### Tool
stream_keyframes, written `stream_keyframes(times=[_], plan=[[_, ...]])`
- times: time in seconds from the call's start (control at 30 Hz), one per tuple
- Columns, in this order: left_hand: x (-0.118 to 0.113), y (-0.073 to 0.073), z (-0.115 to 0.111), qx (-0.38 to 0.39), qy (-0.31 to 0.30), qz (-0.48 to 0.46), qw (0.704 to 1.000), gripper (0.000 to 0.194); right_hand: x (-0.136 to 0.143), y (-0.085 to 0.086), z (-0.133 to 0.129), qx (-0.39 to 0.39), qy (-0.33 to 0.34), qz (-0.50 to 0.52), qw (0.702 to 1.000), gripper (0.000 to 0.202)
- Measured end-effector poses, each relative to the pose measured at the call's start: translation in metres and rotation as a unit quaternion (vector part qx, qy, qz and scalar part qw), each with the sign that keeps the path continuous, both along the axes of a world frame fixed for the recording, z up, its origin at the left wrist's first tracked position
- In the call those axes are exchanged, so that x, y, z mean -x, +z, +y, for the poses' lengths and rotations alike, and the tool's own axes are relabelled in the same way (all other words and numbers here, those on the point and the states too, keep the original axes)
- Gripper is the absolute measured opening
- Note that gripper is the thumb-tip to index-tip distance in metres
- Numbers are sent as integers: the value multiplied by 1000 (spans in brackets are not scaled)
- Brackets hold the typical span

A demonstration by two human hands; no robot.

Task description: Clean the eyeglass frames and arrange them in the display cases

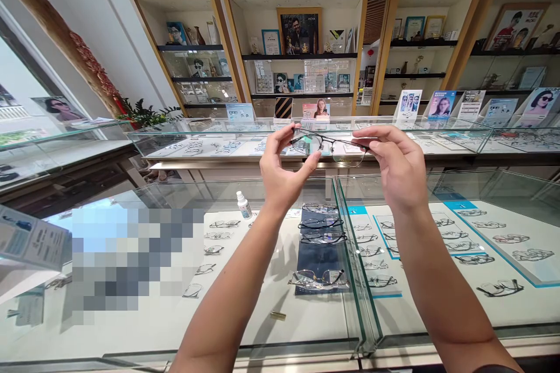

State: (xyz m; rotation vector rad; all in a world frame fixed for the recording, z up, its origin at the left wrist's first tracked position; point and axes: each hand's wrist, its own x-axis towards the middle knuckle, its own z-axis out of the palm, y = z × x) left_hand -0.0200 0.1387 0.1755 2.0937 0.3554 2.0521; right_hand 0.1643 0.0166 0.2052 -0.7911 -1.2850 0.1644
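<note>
A pair of eyeglasses point(328, 141) with a thin dark frame is held up in front of me, above the glass display case. My left hand point(284, 166) grips its left side, fingers behind the rim and thumb near the left lens. Greenish reflections show on that lens. At the other end, my right hand point(399, 166) pinches the frame near the right hinge between thumb and fingers. Below my hands, a gold-rimmed pair of glasses point(321, 278) and several dark pairs rest on a navy panel point(319, 259).
A white bottle point(244, 205) stands on the near case at left of centre. A small gold piece point(277, 316) lies near the front. Rows of eyeglasses fill the right case point(437, 280). Another counter point(219, 158) crosses behind, with wooden shelves point(295, 55) beyond. Part of the left is pixelated.
</note>
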Motion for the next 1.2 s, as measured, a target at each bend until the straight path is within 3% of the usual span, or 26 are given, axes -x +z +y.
stream_keyframes(times=[0.17, 0.4, 0.63, 0.93, 1.1, 1.2], plan=[[24, 20, -13, -94, 82, 158, 980, 59, -1, -2, 4, 31, -66, -100, 992, 11], [27, 26, -26, -122, 95, 201, 967, 63, 3, -6, 7, 85, -20, -181, 980, 10], [25, 23, -26, -66, 1, 173, 983, 69, 1, -5, 7, 105, 9, -175, 979, 20], [21, 22, -18, -7, -155, 139, 978, 85, -3, -9, 13, 171, 120, -125, 970, 26], [20, 21, -15, 2, -196, 135, 971, 85, -1, -8, 10, 187, 147, -104, 966, 26], [20, 21, -17, -1, -186, 145, 972, 85, 0, -8, 12, 171, 141, -85, 971, 23]])
